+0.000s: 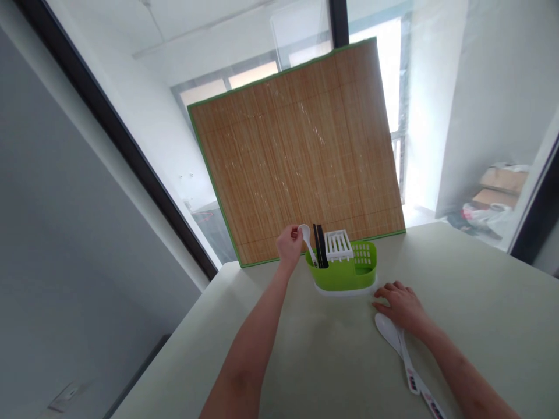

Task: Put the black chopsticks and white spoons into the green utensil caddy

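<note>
My left hand (pixel 290 249) is closed on the bowl end of a white spoon (pixel 306 237), whose handle points down into the left part of a green utensil holder (pixel 338 276). Black chopsticks (pixel 320 247) stand upright beside the spoon in that holder. A white slatted rack (pixel 339 245) sits on the holder's middle. To the right, my right hand (pixel 402 304) is over the table with its fingers apart. Just below it lie a large white serving spoon (pixel 388 331) and a second white spoon (pixel 407 364), crossing each other; my hand hides part of the second one.
A bamboo mat (pixel 297 157) with green edging leans on the glass behind the holder. The pale table (pixel 332 361) meets the window frame at the left. Beyond the glass, cardboard boxes (pixel 500 186) and bags lie at the right.
</note>
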Demonstrator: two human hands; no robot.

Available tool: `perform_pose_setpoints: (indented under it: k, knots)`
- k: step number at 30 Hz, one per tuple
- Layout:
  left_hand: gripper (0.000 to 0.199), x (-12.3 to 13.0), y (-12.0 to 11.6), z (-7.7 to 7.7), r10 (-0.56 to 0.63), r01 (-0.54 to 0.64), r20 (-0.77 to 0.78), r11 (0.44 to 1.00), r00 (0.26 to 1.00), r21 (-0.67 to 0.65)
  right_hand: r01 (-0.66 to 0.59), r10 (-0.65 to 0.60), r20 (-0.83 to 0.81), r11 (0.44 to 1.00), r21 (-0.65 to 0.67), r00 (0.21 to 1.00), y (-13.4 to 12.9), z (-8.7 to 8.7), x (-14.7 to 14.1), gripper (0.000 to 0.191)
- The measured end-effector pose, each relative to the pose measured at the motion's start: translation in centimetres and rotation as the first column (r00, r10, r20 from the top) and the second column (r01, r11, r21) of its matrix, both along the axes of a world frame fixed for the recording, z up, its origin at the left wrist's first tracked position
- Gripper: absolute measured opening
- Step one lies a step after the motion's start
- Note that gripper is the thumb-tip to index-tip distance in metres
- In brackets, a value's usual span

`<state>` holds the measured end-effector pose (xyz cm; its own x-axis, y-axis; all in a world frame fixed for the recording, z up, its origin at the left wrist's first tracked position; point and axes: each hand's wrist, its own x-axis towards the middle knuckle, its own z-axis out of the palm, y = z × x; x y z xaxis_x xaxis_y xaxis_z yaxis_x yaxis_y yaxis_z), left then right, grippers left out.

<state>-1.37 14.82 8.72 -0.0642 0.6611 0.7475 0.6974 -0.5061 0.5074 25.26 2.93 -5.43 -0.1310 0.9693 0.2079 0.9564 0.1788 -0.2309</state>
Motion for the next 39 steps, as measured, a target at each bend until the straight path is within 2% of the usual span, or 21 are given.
perform_pose_setpoints:
  k: [4,8,12,18,31,36,39]
  knots:
    - [0.021,0.3,1.3,-2.4,0.067,-0.087,-0.109,0.979,0.992,-0.185,-0.054,0.051,-0.038,0.994,-0.091,0.998,0.0,-0.1,-0.4,0.031]
    - [0.019,0.3,1.7,-4.4,0.123,-0.155,-0.133,0.951,0.984,-0.268,-0.107,0.094,-0.093,0.984,-0.142,0.991,-0.1,0.1,-0.7,0.038]
    - [0.017,0.5,2.1,-5.5,0.16,-0.208,-0.16,0.914,0.974,-0.349,-0.11,0.094,-0.105,0.982,-0.152,0.99,0.0,0.2,-0.5,0.04]
    - [0.018,1.2,2.4,-5.7,0.198,-0.252,-0.174,0.884,0.965,-0.394,-0.145,0.125,-0.125,0.977,-0.159,0.984,-0.1,0.2,-0.3,0.04]
    - [0.019,1.2,2.2,-5.6,0.227,-0.274,-0.161,0.869,0.961,-0.412,-0.164,0.14,-0.156,0.974,-0.155,0.978,-0.1,0.3,-0.3,0.036]
    - [0.029,1.0,1.6,-5.4,0.207,-0.25,-0.149,0.889,0.967,-0.385,-0.18,0.154,-0.167,0.971,-0.156,0.974,0.0,0.2,0.0,0.036]
    - [0.036,0.3,-0.1,-6.1,0.235,-0.235,-0.033,0.937,0.971,-0.26,-0.189,0.16,-0.179,0.969,-0.16,0.971,0.0,0.0,0.3,0.026]
